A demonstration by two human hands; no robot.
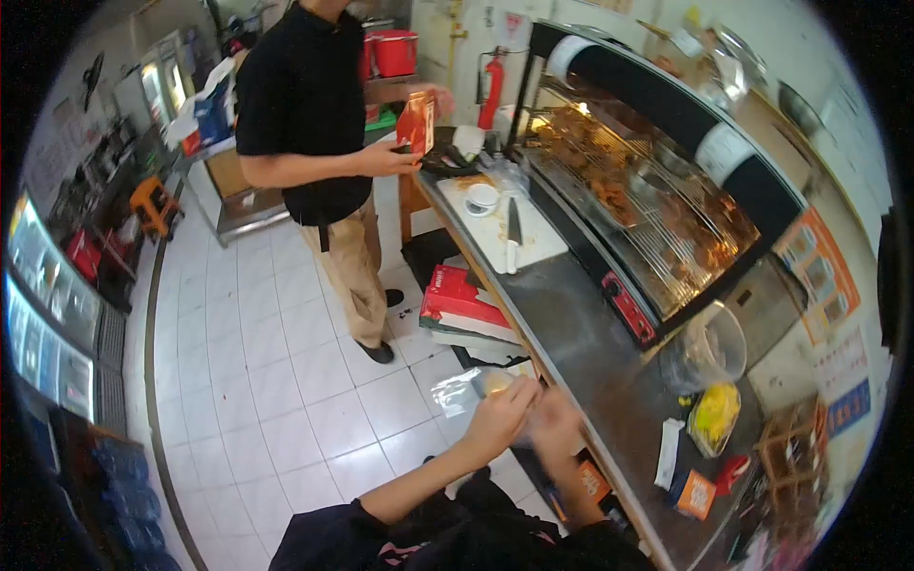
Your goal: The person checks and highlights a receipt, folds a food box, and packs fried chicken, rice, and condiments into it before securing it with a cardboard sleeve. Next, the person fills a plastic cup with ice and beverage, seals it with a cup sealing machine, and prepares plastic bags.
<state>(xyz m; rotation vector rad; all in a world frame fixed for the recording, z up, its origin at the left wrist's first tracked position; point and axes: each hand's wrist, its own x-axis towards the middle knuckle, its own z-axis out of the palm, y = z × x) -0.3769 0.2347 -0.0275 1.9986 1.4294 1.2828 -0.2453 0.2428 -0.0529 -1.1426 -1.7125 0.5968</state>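
Observation:
My left hand (503, 417) is closed on a small clear plastic bag (457, 392), held over the floor beside the counter's front edge. Something pale yellow shows in the bag near my fingers; I cannot make out what it is. Close by, almost touching the left, is my right hand (555, 419), smeared by motion, so its fingers are unclear. The counter (595, 333) runs along my right side. On it, a knife (514, 233) and a round white container (482, 198) lie on a white cutting board (543, 246).
A co-worker in a black shirt (305, 86) stands ahead, holding a red-orange packet (416, 124). A lit warming cabinet (619, 190) lines the counter's back. Nearer are a clear plastic tub (709, 347) and a container with yellow contents (716, 417). A red box (464, 300) sits below.

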